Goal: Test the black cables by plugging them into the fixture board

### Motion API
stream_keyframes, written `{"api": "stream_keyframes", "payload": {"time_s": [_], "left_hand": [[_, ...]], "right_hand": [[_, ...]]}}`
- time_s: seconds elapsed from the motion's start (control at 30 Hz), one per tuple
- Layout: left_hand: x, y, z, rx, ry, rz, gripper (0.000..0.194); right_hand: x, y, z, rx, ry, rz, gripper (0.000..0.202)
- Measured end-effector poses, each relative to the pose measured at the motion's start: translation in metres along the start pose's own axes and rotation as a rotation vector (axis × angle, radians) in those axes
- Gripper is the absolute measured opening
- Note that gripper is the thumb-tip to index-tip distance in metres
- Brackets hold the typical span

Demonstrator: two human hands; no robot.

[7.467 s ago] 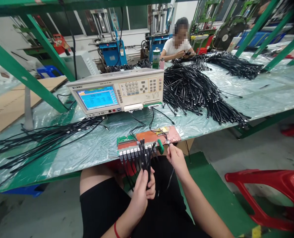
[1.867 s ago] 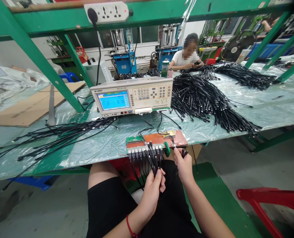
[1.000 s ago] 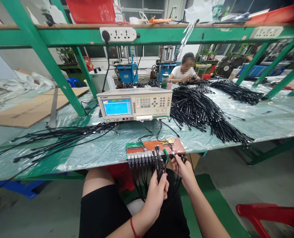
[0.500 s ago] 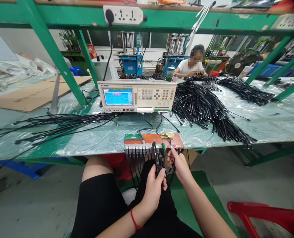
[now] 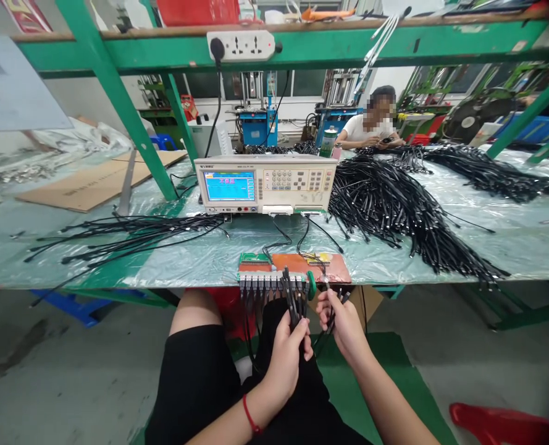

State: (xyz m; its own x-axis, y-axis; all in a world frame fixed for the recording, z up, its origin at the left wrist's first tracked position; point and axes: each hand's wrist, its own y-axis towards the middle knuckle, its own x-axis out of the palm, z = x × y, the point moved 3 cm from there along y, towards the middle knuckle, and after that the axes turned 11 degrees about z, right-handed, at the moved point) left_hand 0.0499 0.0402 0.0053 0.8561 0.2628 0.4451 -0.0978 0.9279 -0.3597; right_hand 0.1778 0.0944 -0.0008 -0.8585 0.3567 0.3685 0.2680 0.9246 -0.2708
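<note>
My left hand [image 5: 293,340] is closed round a bundle of black cables [image 5: 293,300], their ends pointing up in front of the board. To its right, my right hand [image 5: 339,318] is closed on more black cables [image 5: 341,303], just below the board's right end. At the table's front edge lies the orange-brown test board [image 5: 288,262], with a row of connectors [image 5: 267,279] along its front; several black cables hang down from that row. A round green piece [image 5: 312,285] stands at the row's right end. Fingers hide parts of both bundles.
A cable tester [image 5: 265,188] with a lit blue screen stands behind the board. Loose black cables [image 5: 135,238] lie on the left, and a large cable heap [image 5: 404,210] on the right. A co-worker [image 5: 371,127] sits across the table. Green shelf posts [image 5: 121,111] rise at the left.
My right hand has moved slightly down and away from the board's front edge with its cables. My left hand keeps its bundle. The whole view has shifted a little.
</note>
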Motion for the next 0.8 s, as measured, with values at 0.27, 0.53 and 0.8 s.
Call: {"api": "stream_keyframes", "payload": {"time_s": [0.27, 0.53, 0.8], "left_hand": [[-0.004, 0.003, 0.000, -0.016, -0.002, -0.006, 0.039], [-0.002, 0.004, 0.000, -0.034, 0.008, -0.023, 0.037], [-0.006, 0.007, -0.001, -0.046, -0.017, -0.013, 0.036]], "right_hand": [[-0.009, 0.007, 0.001, -0.232, -0.088, 0.071, 0.055], [-0.016, 0.005, 0.013, -0.386, -0.149, 0.039, 0.048], [-0.018, 0.018, 0.017, -0.423, -0.218, 0.059, 0.050]]}}
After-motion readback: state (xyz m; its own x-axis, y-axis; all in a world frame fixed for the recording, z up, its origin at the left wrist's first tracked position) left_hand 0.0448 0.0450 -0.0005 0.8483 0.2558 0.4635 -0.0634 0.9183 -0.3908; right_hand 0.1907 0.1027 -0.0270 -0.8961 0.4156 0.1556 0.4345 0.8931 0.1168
